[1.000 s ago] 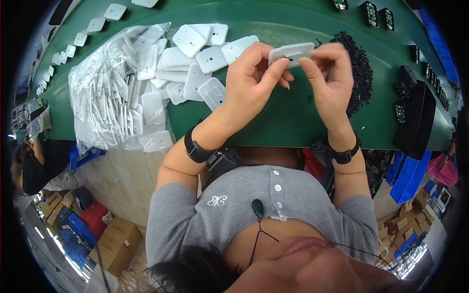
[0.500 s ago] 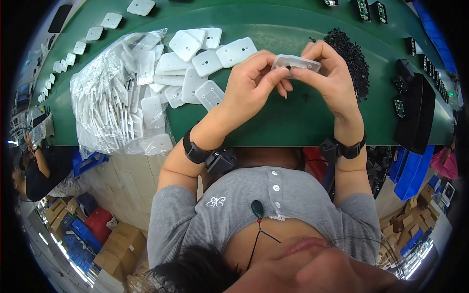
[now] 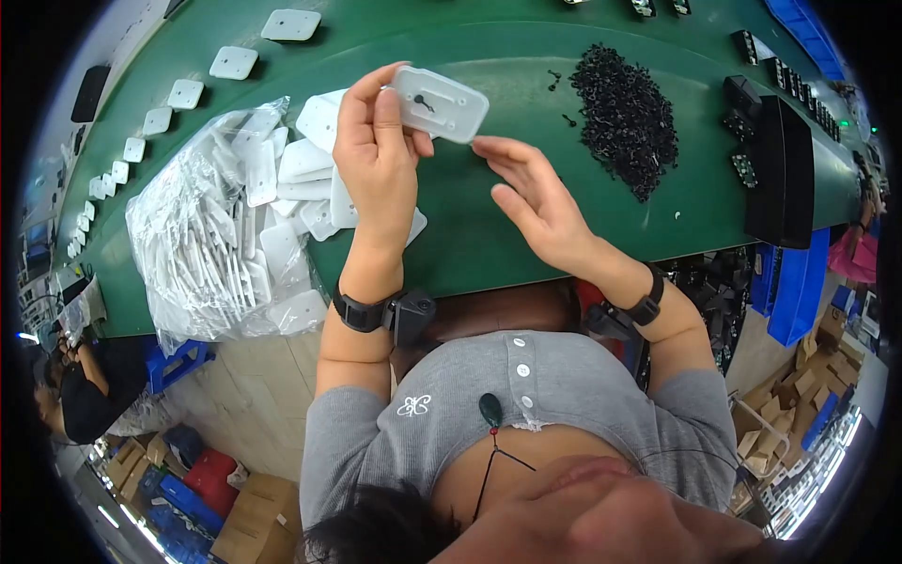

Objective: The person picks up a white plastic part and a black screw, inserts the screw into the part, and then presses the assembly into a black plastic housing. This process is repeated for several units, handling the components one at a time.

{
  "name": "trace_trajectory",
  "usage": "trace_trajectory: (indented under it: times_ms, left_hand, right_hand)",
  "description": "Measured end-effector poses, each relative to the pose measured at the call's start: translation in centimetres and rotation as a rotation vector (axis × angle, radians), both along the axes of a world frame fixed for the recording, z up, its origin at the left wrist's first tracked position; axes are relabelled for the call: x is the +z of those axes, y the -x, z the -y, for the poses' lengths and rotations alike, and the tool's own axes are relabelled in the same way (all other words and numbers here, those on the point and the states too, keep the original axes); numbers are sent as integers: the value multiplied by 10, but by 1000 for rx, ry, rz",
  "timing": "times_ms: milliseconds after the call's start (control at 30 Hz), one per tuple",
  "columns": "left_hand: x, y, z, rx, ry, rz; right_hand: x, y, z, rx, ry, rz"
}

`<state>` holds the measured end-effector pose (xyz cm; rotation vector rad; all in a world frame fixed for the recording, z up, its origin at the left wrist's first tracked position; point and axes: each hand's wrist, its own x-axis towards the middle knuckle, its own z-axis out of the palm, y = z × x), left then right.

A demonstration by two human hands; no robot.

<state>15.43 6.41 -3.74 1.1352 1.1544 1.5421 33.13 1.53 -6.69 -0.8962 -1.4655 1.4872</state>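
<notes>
A white plastic cover [image 3: 449,105], a shallow rounded rectangle, is pinched at its left end by my left hand [image 3: 376,141]. Its hollow side faces up, and a small black part [image 3: 425,102] sits inside it near the middle. Below the cover's right end, my right hand [image 3: 536,199] holds nothing, thumb and fingers apart, with its fingertips close to the cover's edge. Similar white covers [image 3: 310,162] lie heaped left of my left wrist. To the right of my right hand is a pile of small black parts [image 3: 628,117], with a few loose ones beside it.
A clear plastic bag [image 3: 202,240] full of white covers rests at the table's left edge. Single covers [image 3: 233,63] form a curved row at far left. A black bin [image 3: 782,174] and several circuit boards [image 3: 742,167] stand at right on the green table [image 3: 507,56].
My left hand has carried the cover left and tipped its hollow side into view. My right hand has let go of it and opened, moving down and left.
</notes>
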Motion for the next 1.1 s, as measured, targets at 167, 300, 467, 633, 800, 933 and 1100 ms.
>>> trace_trajectory:
  times_ms: [167,300,467,633,800,933,1100]
  left_hand:
    - [-12,-10,7,-250,180,-126]
    - [-18,-22,12,-373,167,-357]
    - [-32,-24,10,-277,-62,-488]
    - [-36,-21,9,-205,-123,-669]
    - [-39,-28,10,-147,-165,-779]
    - [-36,-31,17,-75,-239,-1192]
    - [-32,-42,25,-141,-223,-1264]
  right_hand:
    - [-14,-11,-36,-187,-35,-23]
    - [-9,-36,-64,-435,-19,9]
    - [10,-36,-60,-478,42,-120]
    - [40,-47,-136,-384,-314,296]
    - [15,-60,-244,-674,-899,1151]
    - [18,-52,-267,-422,-505,1515]
    - [33,-63,-203,-83,-487,84]
